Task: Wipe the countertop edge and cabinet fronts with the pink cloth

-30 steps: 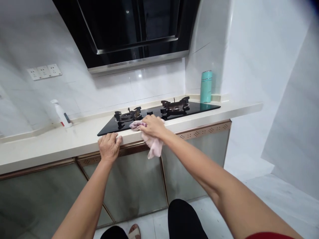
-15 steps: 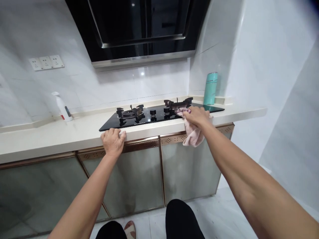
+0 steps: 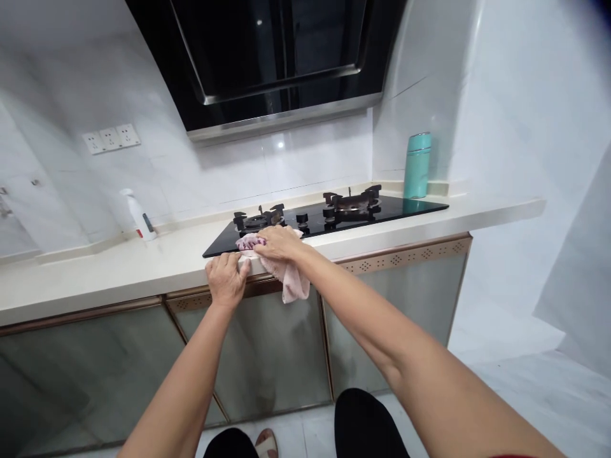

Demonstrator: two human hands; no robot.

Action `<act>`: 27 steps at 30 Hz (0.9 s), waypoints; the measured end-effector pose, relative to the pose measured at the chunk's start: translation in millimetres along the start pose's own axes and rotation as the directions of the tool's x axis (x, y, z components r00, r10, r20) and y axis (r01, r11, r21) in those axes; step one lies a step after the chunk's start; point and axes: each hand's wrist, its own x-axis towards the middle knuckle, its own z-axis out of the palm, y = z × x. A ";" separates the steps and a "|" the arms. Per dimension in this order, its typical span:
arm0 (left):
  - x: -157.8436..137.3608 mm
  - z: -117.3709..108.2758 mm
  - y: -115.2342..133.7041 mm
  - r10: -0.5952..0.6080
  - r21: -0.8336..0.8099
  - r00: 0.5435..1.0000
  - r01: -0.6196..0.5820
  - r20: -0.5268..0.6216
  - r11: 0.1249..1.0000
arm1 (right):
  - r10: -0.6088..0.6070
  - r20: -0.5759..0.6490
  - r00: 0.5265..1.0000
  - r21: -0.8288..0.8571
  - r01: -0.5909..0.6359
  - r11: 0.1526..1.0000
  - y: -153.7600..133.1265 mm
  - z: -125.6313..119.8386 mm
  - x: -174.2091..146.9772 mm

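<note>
A pink cloth is bunched under my right hand, pressed on the front left edge of the black glass gas hob. Part of the cloth hangs down over the counter's front. My left hand rests on the counter edge just left of the cloth, its fingers lying over the top and its thumb apart, with nothing held. Behind my right hand stands the left burner. The right burner and the control knobs lie farther right.
A teal bottle stands at the hob's right back corner. A white spray bottle is on the counter at left. The black range hood hangs low above the hob. Cabinet doors are below.
My right hand has slid the cloth leftward along the hob's front edge, from near the right burner to beside my left hand. My left hand stays on the counter edge. The view has shifted slightly.
</note>
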 end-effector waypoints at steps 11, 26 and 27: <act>0.4 0.0 -2.0 -0.002 -0.077 0.999 0.000 -0.036 0.997 | 0.442 -0.114 0.890 0.018 -0.443 0.896 198.4 -77.9 -100.6; 6.6 9.2 14.5 -0.130 -0.045 0.989 0.127 -0.077 0.991 | 0.491 -0.124 0.862 -0.026 -0.498 0.867 221.4 -75.9 -100.4; 6.5 9.0 15.0 -0.136 -0.050 0.988 0.132 -0.076 0.990 | 0.461 -0.086 0.883 -0.027 -0.465 0.885 206.6 -73.8 -94.1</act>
